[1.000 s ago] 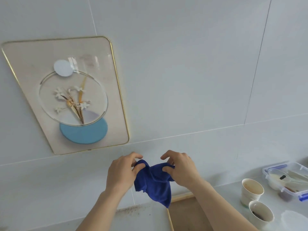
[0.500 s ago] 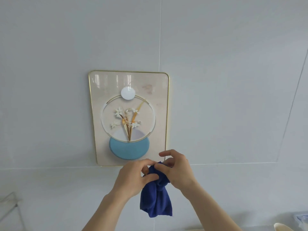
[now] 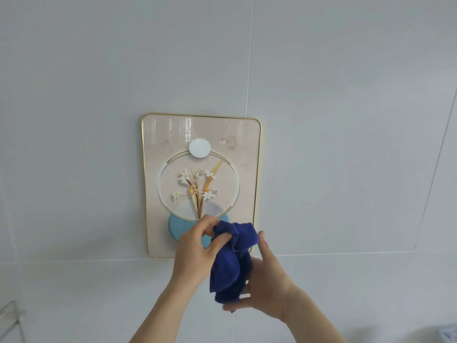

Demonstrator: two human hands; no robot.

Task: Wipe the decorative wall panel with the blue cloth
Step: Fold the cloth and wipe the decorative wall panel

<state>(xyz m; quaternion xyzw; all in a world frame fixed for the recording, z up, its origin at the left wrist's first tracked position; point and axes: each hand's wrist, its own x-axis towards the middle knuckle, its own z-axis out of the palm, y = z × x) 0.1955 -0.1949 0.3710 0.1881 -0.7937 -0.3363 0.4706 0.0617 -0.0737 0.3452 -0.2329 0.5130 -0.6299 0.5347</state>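
Observation:
The decorative wall panel (image 3: 201, 169) hangs on the pale tiled wall: beige, gold-rimmed, with white flowers in a ring, a white disc above and a blue disc below. A bunched dark blue cloth (image 3: 232, 258) hangs in front of the panel's lower right corner, covering it. My left hand (image 3: 197, 246) pinches the cloth's top edge between thumb and fingers. My right hand (image 3: 265, 280) cups the cloth from below and behind, fingers curled around its lower part. Whether the cloth touches the panel I cannot tell.
Large grey-white wall tiles (image 3: 346, 120) fill the view. A clear plastic or wire rack corner (image 3: 10, 315) shows at the lower left edge. A bit of a container (image 3: 447, 336) peeks in at the bottom right corner.
The view has swung up, bringing the panel to the centre. Both hands have risen with the cloth to the panel's lower edge. My right hand moved under the cloth.

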